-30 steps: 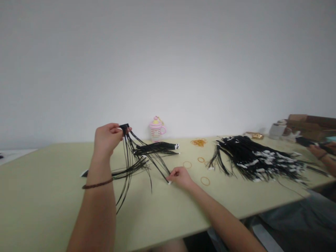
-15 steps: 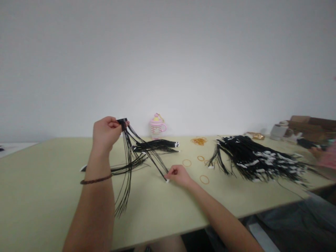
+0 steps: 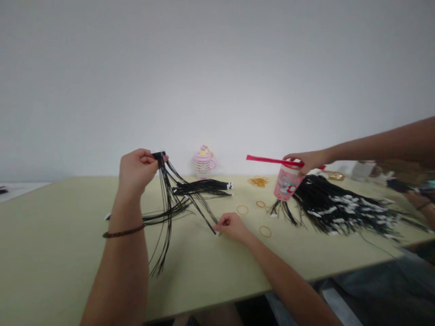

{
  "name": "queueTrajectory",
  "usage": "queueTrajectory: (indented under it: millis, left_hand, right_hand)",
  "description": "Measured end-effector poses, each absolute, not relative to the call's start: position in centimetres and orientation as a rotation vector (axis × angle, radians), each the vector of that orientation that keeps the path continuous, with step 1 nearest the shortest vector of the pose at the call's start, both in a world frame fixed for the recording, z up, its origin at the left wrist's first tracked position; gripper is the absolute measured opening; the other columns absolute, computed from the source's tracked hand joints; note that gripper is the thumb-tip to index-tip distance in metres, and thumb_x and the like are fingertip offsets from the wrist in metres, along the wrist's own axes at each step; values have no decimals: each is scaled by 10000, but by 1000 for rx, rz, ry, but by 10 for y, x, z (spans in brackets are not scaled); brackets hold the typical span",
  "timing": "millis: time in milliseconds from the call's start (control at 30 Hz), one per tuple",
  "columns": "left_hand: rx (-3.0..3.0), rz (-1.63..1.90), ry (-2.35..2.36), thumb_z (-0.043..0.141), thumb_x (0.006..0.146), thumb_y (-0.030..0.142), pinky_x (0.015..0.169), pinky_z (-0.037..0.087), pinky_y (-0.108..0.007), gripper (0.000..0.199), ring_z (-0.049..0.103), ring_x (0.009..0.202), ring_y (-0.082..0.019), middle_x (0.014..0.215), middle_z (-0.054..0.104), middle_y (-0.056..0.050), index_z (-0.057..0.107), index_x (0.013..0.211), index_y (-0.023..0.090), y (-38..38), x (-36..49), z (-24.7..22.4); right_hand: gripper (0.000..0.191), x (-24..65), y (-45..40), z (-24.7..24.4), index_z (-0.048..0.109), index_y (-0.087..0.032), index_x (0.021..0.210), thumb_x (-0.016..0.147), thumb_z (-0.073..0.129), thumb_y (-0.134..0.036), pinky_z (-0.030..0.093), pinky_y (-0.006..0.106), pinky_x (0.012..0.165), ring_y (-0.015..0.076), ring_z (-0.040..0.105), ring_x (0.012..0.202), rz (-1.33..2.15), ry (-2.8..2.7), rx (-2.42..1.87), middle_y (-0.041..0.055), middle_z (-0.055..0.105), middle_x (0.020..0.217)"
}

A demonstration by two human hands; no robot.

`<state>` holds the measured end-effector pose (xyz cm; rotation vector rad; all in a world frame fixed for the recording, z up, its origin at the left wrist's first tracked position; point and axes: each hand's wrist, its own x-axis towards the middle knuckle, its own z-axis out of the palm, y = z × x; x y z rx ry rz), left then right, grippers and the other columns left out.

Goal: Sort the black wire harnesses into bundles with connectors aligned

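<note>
My left hand (image 3: 137, 170) is raised above the table, its fingers pinching the gathered black ends of a bundle of thin black wires (image 3: 165, 199). Some of the wires hang straight down, while others slant to the right. Low over the table, my right hand (image 3: 231, 226) pinches the far ends of the slanting wires near a small white connector (image 3: 216, 233). Behind them lie more black wire bundles (image 3: 204, 186) with white ends, partly crossed by the held wires.
A pink lidded mug (image 3: 203, 164) stands by the wall. Orange rubber bands (image 3: 258, 181) lie right of centre. Another person's hand (image 3: 307, 160) holds a pink cup (image 3: 286, 183) and a red straw (image 3: 268, 159) above a large pile of black wires (image 3: 335, 199).
Another person's arm has come in from the right with the pink cup and red straw. My two hands have stayed nearly in place, still on the wires.
</note>
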<state>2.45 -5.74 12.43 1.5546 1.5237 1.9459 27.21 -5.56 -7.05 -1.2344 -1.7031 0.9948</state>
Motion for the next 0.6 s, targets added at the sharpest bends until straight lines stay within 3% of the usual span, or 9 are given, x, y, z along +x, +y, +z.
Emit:
queueTrajectory:
  millis: [167, 300, 600]
  left_hand:
    - [1639, 1973, 1511, 740, 540, 319, 391, 216, -136, 317, 309, 421, -20, 470, 390, 74, 488, 575, 130, -58, 23, 123]
    - [1646, 1964, 1508, 734, 536, 357, 391, 244, -145, 317, 349, 430, -33, 498, 470, 52, 538, 630, 126, -53, 20, 120]
    - [1628, 1922, 1557, 685, 530, 231, 390, 203, -143, 201, 264, 403, -22, 449, 390, 83, 520, 584, 130, -60, 24, 124]
  right_hand:
    - [223, 273, -54, -72, 616, -119, 614, 618, 759, -290, 374, 201, 483, 95, 561, 512, 966, -1703, -1225, -14, 619, 547]
    - [210, 273, -52, -75, 600, -113, 648, 676, 740, -266, 411, 201, 497, 73, 538, 499, 957, -1732, -1256, -44, 589, 561]
    - [234, 273, -51, -74, 568, -115, 672, 819, 620, -290, 449, 210, 519, 63, 521, 501, 921, -1794, -1310, -56, 550, 579]
